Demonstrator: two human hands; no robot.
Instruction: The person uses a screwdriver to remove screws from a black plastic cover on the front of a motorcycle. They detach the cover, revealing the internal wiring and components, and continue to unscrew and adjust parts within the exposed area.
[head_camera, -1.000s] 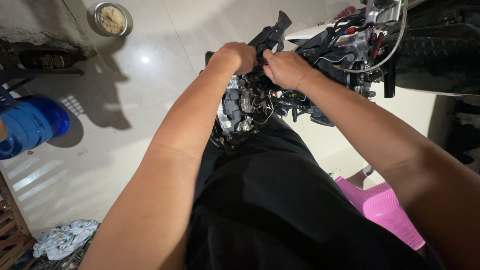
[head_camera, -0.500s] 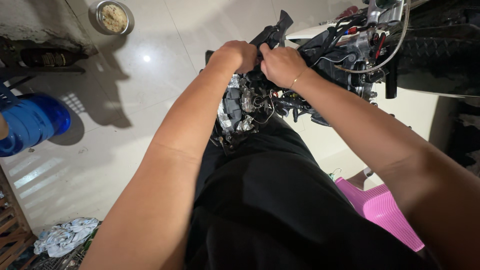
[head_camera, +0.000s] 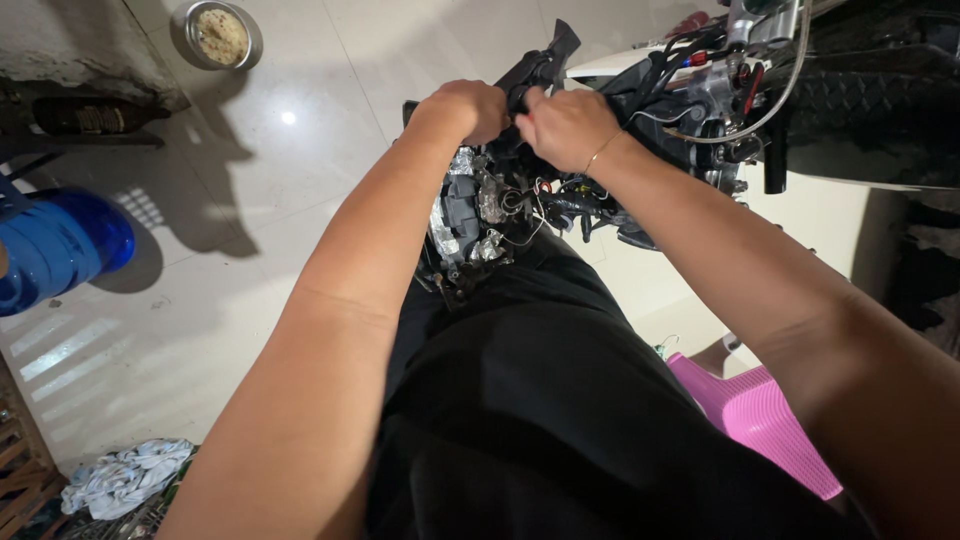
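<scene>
**Both hands closed on a black motorcycle part at twelve o'clock**

The left hand (head_camera: 462, 108) is curled into a fist, its grip tight around a black plastic part (head_camera: 540, 62) of a stripped motorcycle assembly. The right hand (head_camera: 567, 125) meets it from the three o'clock side, fingers pinched on the same piece; a thin bracelet (head_camera: 598, 152) circles that wrist. The part sits just above a cluster of exposed wiring and metal components (head_camera: 480, 215), which rests against the person's black-clothed lap (head_camera: 530, 400).

Outward, the motorcycle's black body (head_camera: 870, 100) fills the two o'clock corner. A pink plastic stool (head_camera: 770, 425) lies at four o'clock. On the tiled floor (head_camera: 250, 200), a metal bowl (head_camera: 220, 35) stands at eleven o'clock, a blue water jug (head_camera: 55, 250) at nine, and crumpled rags (head_camera: 125, 478) at seven.
</scene>
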